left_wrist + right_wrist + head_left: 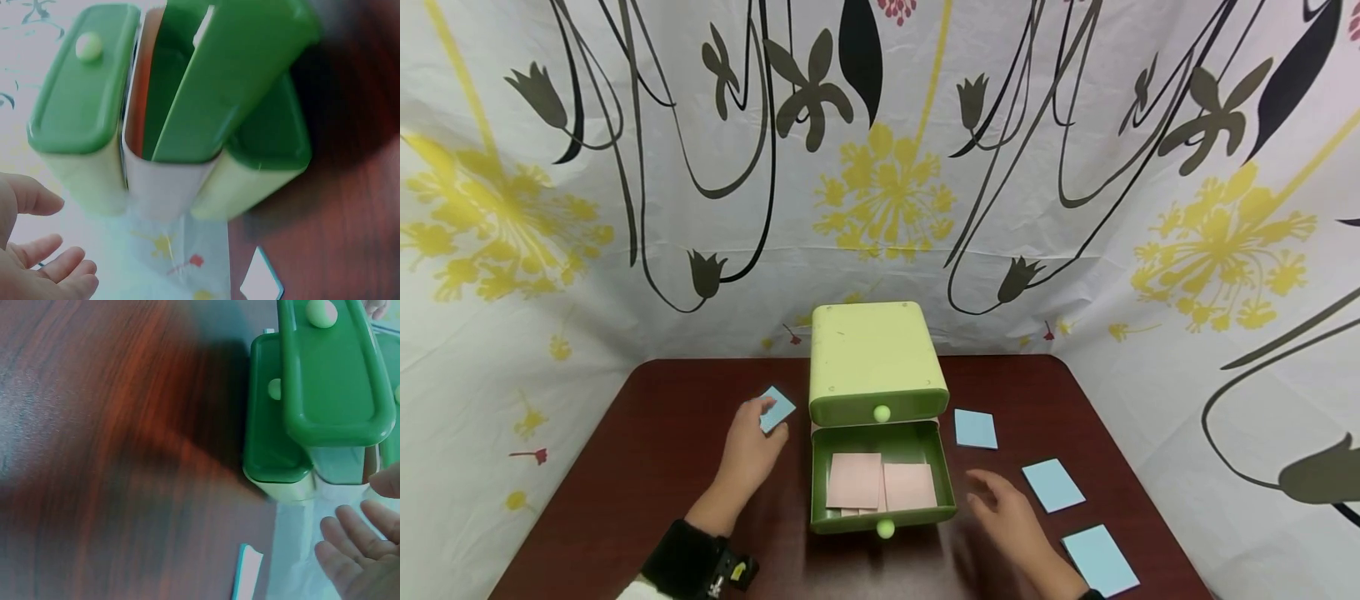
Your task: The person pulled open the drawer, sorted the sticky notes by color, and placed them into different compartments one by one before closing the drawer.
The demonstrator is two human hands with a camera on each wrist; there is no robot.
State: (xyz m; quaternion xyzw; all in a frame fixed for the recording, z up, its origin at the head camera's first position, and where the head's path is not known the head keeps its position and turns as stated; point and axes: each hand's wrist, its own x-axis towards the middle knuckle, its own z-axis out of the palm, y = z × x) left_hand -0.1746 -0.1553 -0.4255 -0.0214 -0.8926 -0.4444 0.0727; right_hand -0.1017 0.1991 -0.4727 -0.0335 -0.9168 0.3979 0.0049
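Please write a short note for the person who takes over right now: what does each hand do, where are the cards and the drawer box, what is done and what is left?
Left hand: pinches one blue card, held left of the green drawer box.
Right hand: open, holds nothing, on the table right of the open bottom drawer.
Done: pink cards lie in the open drawer; the upper drawer is shut.
Left: three blue cards remain on the table to the right, near, middle, closest, plus the one in hand.
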